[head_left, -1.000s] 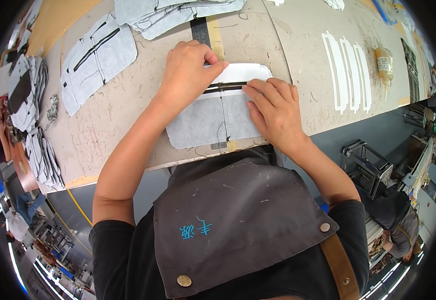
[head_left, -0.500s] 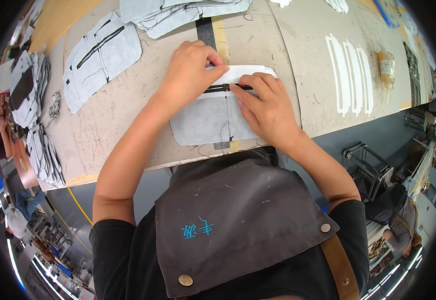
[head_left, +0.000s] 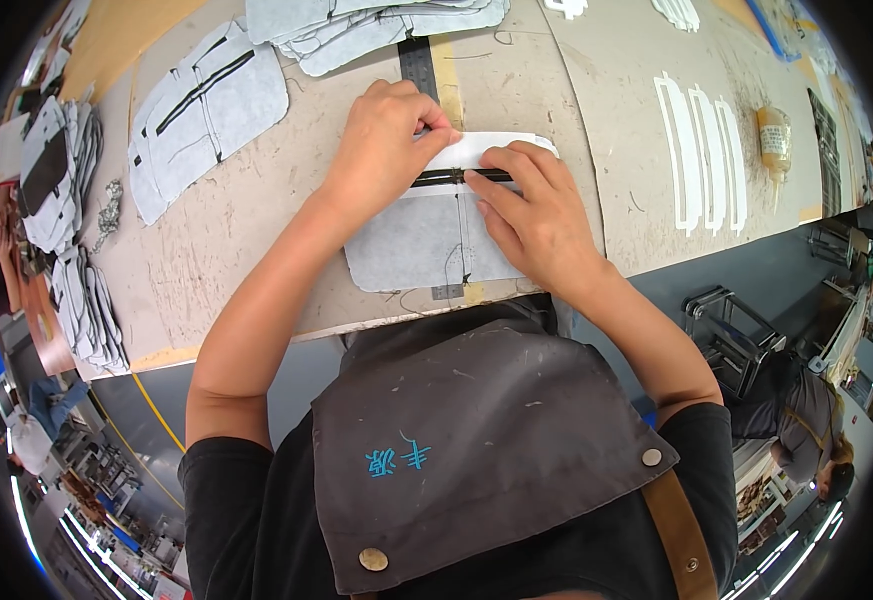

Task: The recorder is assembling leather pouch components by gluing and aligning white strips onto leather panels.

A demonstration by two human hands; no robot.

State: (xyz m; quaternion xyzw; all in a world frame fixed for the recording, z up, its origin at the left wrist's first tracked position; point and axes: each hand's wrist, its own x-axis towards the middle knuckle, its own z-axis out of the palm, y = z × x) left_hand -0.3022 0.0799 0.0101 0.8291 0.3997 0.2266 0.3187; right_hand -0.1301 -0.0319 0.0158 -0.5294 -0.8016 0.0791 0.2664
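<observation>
1. The left hand [head_left: 388, 130] is arched over the upper left of the grey panel [head_left: 396, 245], wrist bent, its forearm slanting in from lower left.
2. Its thumb and index finger meet at the tips, pinching the upper edge of the white strip [head_left: 471, 150]; the other fingers curl behind.
3. The right hand [head_left: 546, 205] lies palm down over the panel's right side, its forearm coming from lower right with the elbow out.
4. Its fingers are bent and parted, the tips resting beside the black slot [head_left: 436, 180]; they press rather than clench, and the thumb stands apart from them.
5. The panel lies flat on the table [head_left: 246, 215], close to the front edge and directly before the person, with the white strip along its far side.
6. Writing: turquoise embroidered characters [head_left: 396, 459] sit on the flap of the dark apron [head_left: 496, 430], slightly tilted.
7. At the right of the table, an amber bottle [head_left: 773, 155] with a narrow tip bears a pale label [head_left: 775, 138] with rows of small dark print.
8. Three white frames [head_left: 696, 160] lie side by side, left of the bottle.
</observation>
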